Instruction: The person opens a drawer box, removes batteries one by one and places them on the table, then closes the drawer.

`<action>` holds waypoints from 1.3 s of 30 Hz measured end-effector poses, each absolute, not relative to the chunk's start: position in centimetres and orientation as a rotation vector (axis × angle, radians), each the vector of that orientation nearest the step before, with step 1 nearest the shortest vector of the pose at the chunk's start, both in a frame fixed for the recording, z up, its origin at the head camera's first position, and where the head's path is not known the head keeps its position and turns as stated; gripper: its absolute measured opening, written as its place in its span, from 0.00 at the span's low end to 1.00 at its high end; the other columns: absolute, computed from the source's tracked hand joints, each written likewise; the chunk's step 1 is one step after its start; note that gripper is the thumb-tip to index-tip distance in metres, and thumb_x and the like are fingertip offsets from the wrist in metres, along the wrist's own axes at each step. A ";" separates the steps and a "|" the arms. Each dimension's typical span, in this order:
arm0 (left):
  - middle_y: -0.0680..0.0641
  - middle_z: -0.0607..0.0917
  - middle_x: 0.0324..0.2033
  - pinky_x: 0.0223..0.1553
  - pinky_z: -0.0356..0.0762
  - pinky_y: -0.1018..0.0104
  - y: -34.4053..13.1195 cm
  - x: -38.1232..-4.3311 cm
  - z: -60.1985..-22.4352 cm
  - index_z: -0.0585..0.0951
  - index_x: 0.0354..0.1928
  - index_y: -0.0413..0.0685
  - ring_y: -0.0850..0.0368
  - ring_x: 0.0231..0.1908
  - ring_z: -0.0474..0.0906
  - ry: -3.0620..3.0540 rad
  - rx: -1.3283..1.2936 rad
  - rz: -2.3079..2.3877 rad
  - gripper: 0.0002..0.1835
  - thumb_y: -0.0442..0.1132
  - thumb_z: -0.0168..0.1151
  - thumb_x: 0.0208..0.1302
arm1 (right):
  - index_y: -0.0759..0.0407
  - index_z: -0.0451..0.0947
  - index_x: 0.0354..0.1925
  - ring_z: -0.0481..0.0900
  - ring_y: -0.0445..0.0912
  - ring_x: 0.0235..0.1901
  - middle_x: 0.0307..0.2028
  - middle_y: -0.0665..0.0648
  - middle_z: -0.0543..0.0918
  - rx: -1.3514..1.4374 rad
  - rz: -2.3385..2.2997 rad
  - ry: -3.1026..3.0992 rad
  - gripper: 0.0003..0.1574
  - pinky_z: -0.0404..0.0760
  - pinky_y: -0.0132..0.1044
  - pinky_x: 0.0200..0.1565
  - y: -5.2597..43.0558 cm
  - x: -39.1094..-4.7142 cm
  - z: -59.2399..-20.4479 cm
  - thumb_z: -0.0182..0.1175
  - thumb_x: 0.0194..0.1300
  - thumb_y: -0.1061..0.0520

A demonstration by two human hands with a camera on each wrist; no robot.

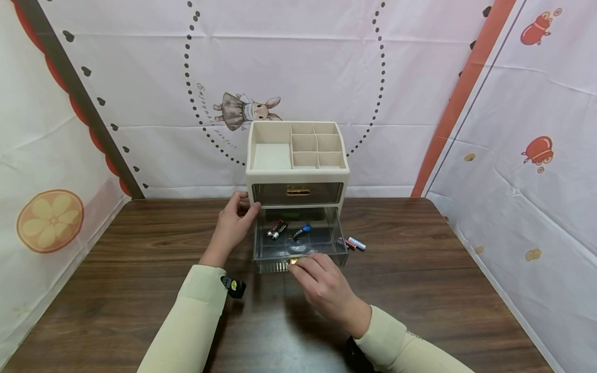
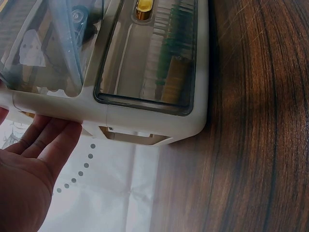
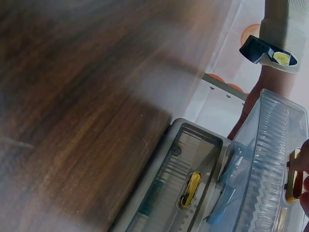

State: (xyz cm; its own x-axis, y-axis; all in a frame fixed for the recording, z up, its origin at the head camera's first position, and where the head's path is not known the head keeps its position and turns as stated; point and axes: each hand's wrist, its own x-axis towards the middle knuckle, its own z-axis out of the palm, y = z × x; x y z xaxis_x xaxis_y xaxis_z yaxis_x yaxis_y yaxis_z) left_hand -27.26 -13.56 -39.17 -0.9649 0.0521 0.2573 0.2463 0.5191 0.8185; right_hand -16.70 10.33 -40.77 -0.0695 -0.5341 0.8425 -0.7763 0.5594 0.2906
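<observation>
A cream desktop organizer (image 1: pixel 297 177) stands on the table with its middle clear drawer (image 1: pixel 300 252) pulled out. Two dark batteries (image 1: pixel 277 229) and a small blue-and-black item (image 1: pixel 302 231) lie in that drawer. My right hand (image 1: pixel 326 287) pinches the drawer's gold handle (image 3: pixel 290 176) between thumb and fingers. At the organizer's left side, my left hand (image 1: pixel 233 225) rests with its fingers (image 2: pixel 60 137) against the side wall and the thumb by the front edge. Above the open drawer, the upper drawer (image 1: pixel 275 194) is closed.
A closed bottom drawer (image 2: pixel 140 63) shows green and brown things through its front. Red and blue-white batteries (image 1: pixel 356 243) lie on the wooden table (image 1: pixel 443 290) right of the open drawer. Printed cloth (image 1: pixel 303 62) hangs behind the organizer, whose top has several compartments.
</observation>
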 end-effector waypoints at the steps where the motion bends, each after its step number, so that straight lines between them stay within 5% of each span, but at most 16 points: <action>1: 0.43 0.82 0.48 0.45 0.77 0.50 -13.6 -27.3 -39.2 0.68 0.61 0.59 0.47 0.47 0.79 -2.557 -0.252 -1.427 0.29 0.66 0.50 0.67 | 0.61 0.85 0.36 0.79 0.47 0.33 0.32 0.55 0.83 1.095 0.291 -1.738 0.13 0.77 0.37 0.39 10.3 -16.7 -40.7 0.52 0.68 0.66; 28: 0.44 0.82 0.48 0.45 0.77 0.50 -13.7 -27.5 -39.2 0.68 0.61 0.59 0.48 0.47 0.79 -2.564 -0.255 -1.417 0.29 0.67 0.50 0.66 | 0.60 0.84 0.37 0.78 0.46 0.35 0.35 0.54 0.82 1.113 0.593 -1.933 0.12 0.79 0.34 0.39 12.1 -16.9 -37.5 0.53 0.67 0.63; 39: 0.43 0.82 0.47 0.45 0.77 0.49 -13.8 -27.5 -39.1 0.68 0.60 0.58 0.47 0.47 0.79 -2.558 -0.261 -1.426 0.28 0.66 0.51 0.67 | 0.59 0.84 0.38 0.79 0.47 0.37 0.36 0.55 0.83 1.061 0.589 -2.057 0.12 0.80 0.37 0.38 13.5 -18.4 -34.6 0.67 0.53 0.69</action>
State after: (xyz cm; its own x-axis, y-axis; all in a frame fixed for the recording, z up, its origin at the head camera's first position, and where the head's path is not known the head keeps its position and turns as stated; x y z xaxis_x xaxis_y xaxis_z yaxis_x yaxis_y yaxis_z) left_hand -27.50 -13.75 -39.12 -0.9643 0.0558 0.2590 0.2496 0.5191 0.8175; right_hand -18.36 13.45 -34.61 -0.3883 -0.4929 0.7787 -0.8304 0.5535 -0.0638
